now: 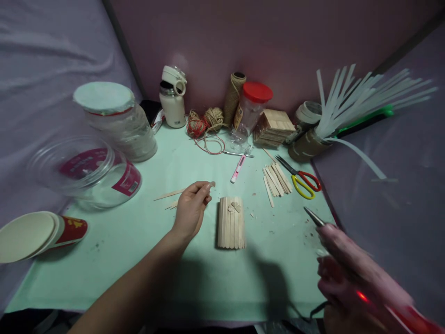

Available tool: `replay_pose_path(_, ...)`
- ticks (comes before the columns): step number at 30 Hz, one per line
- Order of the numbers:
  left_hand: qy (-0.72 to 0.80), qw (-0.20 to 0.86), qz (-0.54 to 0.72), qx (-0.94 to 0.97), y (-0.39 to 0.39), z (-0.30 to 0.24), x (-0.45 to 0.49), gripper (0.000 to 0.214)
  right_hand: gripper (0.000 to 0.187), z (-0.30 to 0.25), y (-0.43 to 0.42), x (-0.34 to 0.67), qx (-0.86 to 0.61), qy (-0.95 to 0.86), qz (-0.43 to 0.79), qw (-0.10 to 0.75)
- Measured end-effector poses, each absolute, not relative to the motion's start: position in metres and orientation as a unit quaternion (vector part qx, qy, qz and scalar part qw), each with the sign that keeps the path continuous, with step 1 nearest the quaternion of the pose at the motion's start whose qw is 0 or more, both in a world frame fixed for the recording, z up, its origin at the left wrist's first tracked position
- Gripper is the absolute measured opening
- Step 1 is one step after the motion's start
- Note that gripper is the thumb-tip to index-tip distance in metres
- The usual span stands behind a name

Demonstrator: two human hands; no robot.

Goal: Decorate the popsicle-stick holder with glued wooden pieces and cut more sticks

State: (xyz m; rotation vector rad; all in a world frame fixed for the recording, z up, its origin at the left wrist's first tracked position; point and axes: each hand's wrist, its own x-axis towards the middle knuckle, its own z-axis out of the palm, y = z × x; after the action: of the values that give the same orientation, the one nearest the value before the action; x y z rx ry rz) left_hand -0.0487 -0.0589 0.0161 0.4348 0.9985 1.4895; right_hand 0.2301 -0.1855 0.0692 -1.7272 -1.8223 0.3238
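Observed the left hand (190, 211) bare, with the forearm uncovered down to the lower frame edge. Wrist slim, fingers (200, 189) slender, nails short as far as could be read. The right hand (335, 283) was likewise bare, seen only in part at lower right and heavily motion-blurred; finer detail was unreadable.

I see a mint-green tabletop (139, 250) spreading under the fingers (203, 188) of the left hand (190, 211). Well beyond them, a dull pink wall (278, 37) closes the back. Creased grey cloth (41, 55) hangs to their left, and a second grey drape (399, 195) far to their right. The light is dim and soft, with shadows pooling at the near edge.
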Motion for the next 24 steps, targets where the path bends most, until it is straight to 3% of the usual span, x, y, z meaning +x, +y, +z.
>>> replay_pose_path(4, 0.433, 0.6, 0.643, 0.197, -0.06, 0.017, -0.049, 0.016, 0.058, 0.035, -0.167, 0.262, -0.721, -0.629, 0.03, 0.288)
replay_pose_path(8, 0.448, 0.585, 0.625, 0.256, -0.063, 0.017, -0.048, 0.012, 0.064, -0.002, -0.158, 0.309, -0.763, -0.626, -0.049, 0.153)
replay_pose_path(15, 0.459, 0.419, 0.598, 0.506, -0.07, 0.023, -0.047, 0.008, 0.061, -0.007, -0.159, 0.327, -0.773, -0.626, -0.071, 0.071)
replay_pose_path(17, 0.45, 0.37, 0.587, 0.562, -0.073, 0.024, -0.046, 0.007, 0.06, 0.013, -0.156, 0.307, -0.779, -0.611, -0.109, 0.093)
replay_pose_path(19, 0.429, 0.303, 0.576, 0.627, -0.077, 0.025, -0.046, 0.008, 0.046, 0.037, -0.152, 0.274, -0.746, -0.631, -0.086, 0.195)
replay_pose_path(22, 0.37, 0.172, 0.55, 0.728, -0.083, 0.027, -0.045, 0.021, 0.011, 0.068, -0.141, 0.212, -0.642, -0.663, 0.093, 0.373)
replay_pose_path(24, 0.333, 0.102, 0.537, 0.769, -0.087, 0.028, -0.045, 0.027, 0.005, 0.078, -0.132, 0.176, -0.557, -0.695, 0.205, 0.407)
